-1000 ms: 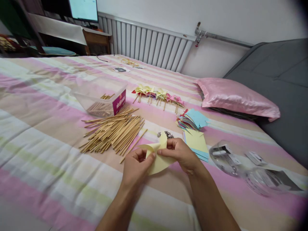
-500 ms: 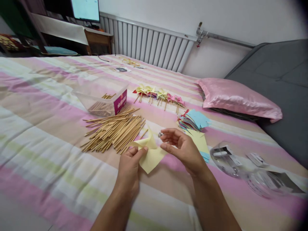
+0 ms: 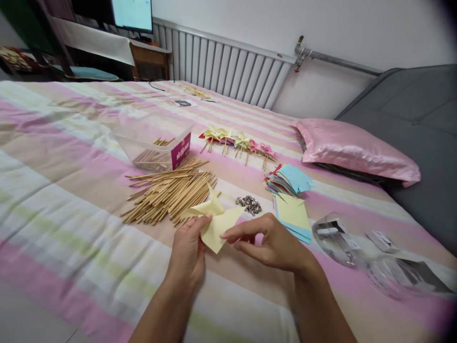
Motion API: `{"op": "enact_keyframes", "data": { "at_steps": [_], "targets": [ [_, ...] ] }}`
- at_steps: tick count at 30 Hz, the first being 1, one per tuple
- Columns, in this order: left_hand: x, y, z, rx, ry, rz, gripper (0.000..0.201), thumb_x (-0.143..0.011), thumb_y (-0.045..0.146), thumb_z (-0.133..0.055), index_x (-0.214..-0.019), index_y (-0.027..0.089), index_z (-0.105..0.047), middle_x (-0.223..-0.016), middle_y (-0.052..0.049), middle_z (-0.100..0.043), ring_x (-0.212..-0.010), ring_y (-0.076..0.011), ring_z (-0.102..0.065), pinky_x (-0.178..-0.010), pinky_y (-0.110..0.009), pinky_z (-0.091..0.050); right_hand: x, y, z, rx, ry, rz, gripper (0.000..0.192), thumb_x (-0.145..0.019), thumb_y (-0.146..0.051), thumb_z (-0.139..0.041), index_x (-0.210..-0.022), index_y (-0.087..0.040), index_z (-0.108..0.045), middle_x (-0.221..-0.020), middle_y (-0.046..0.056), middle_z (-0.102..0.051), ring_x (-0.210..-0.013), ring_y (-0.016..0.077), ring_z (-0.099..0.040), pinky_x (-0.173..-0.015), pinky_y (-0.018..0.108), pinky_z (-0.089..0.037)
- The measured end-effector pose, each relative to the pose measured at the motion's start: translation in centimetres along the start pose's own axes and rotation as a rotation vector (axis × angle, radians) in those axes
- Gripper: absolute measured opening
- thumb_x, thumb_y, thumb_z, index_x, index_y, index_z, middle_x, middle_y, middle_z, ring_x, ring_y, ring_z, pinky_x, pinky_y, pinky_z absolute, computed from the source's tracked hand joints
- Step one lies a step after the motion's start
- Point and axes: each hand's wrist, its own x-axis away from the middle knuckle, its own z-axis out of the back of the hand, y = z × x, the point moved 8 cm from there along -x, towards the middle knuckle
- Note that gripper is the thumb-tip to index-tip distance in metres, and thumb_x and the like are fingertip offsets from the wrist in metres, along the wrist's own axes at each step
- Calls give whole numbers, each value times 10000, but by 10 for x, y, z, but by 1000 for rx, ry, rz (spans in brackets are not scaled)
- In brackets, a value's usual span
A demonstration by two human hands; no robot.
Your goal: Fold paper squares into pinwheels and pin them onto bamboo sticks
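Apparently mid-fold, the yellow paper (image 3: 224, 222) is above the bed (image 3: 246, 305), pinched by the left hand (image 3: 188, 247); the right hand's (image 3: 276, 244) fingers, bent but unclosed, meet its edge. Next probably calls for curling a loose corner inward, beneath the left thumb.

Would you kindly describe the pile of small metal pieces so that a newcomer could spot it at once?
On the striped bedspread, find the folded yellow paper in the left hand. Just beyond the paper's right corner, between the wooden sticks and the stacked paper squares, lies the pile of metal pieces; unlike them, it is silvery and glinting.
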Motion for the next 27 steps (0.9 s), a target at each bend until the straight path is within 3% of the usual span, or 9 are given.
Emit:
{"op": "enact_keyframes", "data": {
  "at_steps": [9,15,18,23,27],
  "targets": [
    [1,0,-1,-9,-36,-21,144,-591,169,-773,-657,111,-659,-622,-12,-652,-560,-97,-578,-515,-177,-477,-16,6,-7,-84,138,-11,71,-733,-195,-707,-781,-183,-757,-710,14,-738,-587,103,-625,-537,179,-439],
    [3,3,-2,-48,-6,-77,164,-556,176,-785,-621,124,-644,-579,9,-627,-547,-95,-566,-521,-182,-461,-18,17,-9,-245,238,-159,124,-734,-286,-706,-723,-165,-733,-665,32,-709,-579,130,-611,-537,227,-455],
    [5,5,0,-58,37,-102,184,-533,164,-790,-549,137,-608,-519,36,-586,-508,-74,-533,-505,-165,-441,-19,22,-9,-321,295,-189,166,-730,-337,-706,-713,-173,-722,-728,48,-711,-662,159,-636,-594,260,-485],
    [8,6,1,-103,81,-120,188,-520,200,-795,-529,132,-620,-458,59,-517,-449,-57,-483,-442,-155,-397,-17,29,-3,-270,389,-225,156,-708,-348,-714,-669,-198,-719,-737,69,-703,-980,237,-618,-654,277,-490],
    [9,6,-2,-137,50,-130,178,-536,202,-792,-523,132,-629,-451,59,-496,-474,-60,-503,-455,-145,-403,-14,35,0,-264,438,-275,166,-702,-344,-715,-670,-182,-716,-757,87,-701,-942,241,-635,-643,276,-482]
  ]
}}
